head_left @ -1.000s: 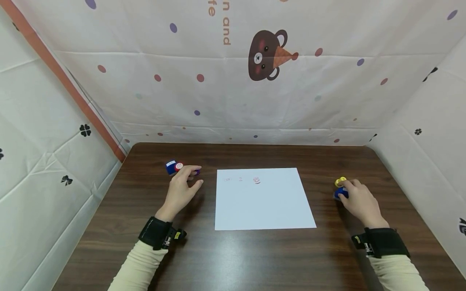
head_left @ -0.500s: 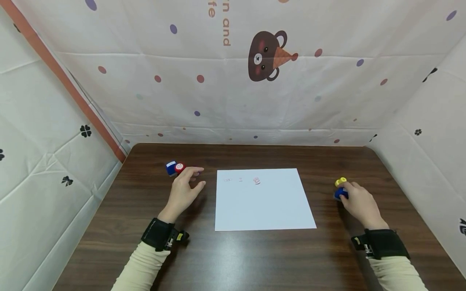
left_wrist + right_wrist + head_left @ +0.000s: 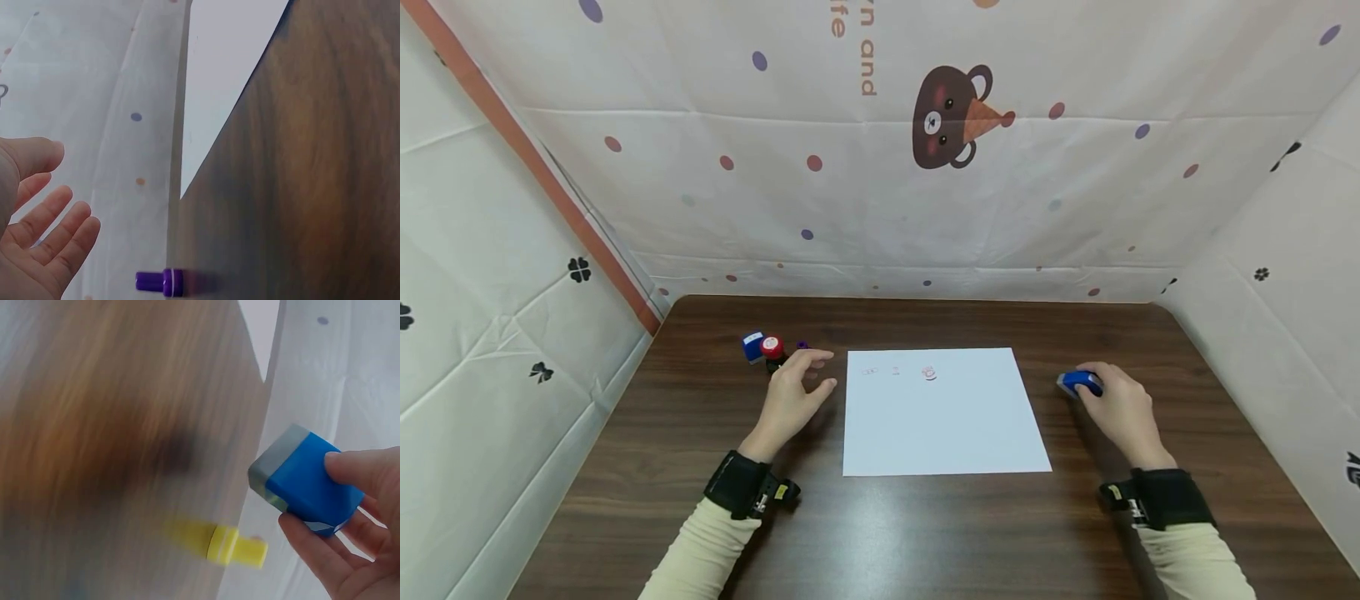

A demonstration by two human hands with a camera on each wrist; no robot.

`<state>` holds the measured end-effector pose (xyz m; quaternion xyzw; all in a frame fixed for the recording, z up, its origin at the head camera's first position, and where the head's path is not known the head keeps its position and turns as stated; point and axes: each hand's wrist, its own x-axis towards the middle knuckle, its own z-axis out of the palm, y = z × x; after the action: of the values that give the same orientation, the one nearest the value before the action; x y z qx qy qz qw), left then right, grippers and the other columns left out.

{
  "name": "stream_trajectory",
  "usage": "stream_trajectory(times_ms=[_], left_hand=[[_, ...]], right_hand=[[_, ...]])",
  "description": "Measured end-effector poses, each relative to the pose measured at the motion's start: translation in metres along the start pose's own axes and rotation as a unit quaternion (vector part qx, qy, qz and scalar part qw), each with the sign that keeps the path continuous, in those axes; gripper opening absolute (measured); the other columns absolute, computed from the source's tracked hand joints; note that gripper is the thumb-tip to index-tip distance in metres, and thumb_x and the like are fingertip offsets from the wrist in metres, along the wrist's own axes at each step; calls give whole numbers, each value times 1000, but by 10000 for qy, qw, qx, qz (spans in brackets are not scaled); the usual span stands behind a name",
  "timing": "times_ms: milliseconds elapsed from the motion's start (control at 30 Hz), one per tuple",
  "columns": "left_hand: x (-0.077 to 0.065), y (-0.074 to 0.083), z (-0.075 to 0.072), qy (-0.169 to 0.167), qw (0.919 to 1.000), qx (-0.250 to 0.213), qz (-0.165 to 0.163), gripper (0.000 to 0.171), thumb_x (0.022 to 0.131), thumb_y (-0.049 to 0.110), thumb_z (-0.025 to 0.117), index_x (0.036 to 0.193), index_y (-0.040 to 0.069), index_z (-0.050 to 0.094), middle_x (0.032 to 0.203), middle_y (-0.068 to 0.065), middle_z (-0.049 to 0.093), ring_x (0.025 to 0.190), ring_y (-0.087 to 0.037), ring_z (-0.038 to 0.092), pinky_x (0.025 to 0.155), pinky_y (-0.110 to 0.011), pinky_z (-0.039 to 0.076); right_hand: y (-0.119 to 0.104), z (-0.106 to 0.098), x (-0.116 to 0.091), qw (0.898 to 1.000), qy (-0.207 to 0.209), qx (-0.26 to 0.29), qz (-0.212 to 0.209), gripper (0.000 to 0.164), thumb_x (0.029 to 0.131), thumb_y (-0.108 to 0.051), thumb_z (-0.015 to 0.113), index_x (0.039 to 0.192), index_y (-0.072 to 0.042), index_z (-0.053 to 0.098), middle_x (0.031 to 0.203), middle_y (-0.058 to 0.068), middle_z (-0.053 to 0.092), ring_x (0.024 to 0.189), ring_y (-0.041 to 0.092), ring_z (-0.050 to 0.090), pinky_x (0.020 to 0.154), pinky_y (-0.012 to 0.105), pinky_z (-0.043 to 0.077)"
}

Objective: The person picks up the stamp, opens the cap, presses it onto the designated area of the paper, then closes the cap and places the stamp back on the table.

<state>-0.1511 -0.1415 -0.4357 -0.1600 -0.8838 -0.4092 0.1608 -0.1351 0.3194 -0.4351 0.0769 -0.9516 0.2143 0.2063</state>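
My right hand [image 3: 1120, 408] pinches a blue stamp [image 3: 1081, 382] with a greyish base, close over the table right of the paper. In the right wrist view, thumb and fingers hold opposite sides of the blue stamp [image 3: 315, 484]. A yellow stamp [image 3: 234, 545] stands on the table near it; the hand hides it in the head view. My left hand [image 3: 792, 400] holds nothing, its fingers loosely bent and thumb apart. Just beyond it are a red-topped stamp [image 3: 772, 347] and a purple stamp [image 3: 164, 282], mostly hidden in the head view.
White paper [image 3: 940, 425] lies mid-table, with a few small reddish marks along its top. A blue block [image 3: 752, 347] with a white label stands beside the red-topped stamp. Printed white cloth [image 3: 865, 200] hangs behind the brown wooden table [image 3: 880, 533].
My right hand has moved left towards the paper with the blue stamp, away from its earlier place beside the yellow one. My left hand has drifted slightly right and nearer me.
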Motion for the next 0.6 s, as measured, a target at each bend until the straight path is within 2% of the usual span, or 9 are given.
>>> stream_trajectory(times_ms=[233, 400, 500, 600], left_hand=[[-1, 8, 15, -173, 9997, -150, -72, 36, 78, 7, 72, 112, 8, 59, 108, -9, 60, 96, -25, 61, 78, -36, 55], [1, 14, 27, -177, 9994, -290, -71, 36, 78, 7, 72, 111, 10, 60, 108, -9, 60, 94, -27, 61, 78, -38, 55], [3, 17, 35, -140, 9993, -358, 12, 35, 78, 8, 72, 111, 10, 60, 107, -9, 61, 93, -29, 62, 76, -39, 55], [5, 21, 42, -100, 9990, -427, 100, 35, 78, 9, 72, 111, 10, 60, 106, -8, 61, 93, -28, 62, 76, -39, 55]], right_hand=[[-20, 15, 7, 9984, 120, 538, 91, 30, 79, -1, 69, 107, 2, 59, 103, 26, 61, 90, 45, 60, 76, 60, 47], [-34, 25, 12, 9954, 113, 940, 168, 29, 81, -2, 67, 108, 2, 59, 102, 25, 62, 83, 37, 61, 71, 54, 52], [-44, 30, 13, 9930, 10, 1135, 313, 28, 82, -3, 67, 109, 1, 59, 101, 24, 63, 80, 33, 60, 68, 50, 55], [-56, 35, 15, 9890, -215, 1357, 544, 29, 84, -6, 66, 111, 0, 58, 105, 23, 63, 85, 34, 61, 71, 48, 55]])
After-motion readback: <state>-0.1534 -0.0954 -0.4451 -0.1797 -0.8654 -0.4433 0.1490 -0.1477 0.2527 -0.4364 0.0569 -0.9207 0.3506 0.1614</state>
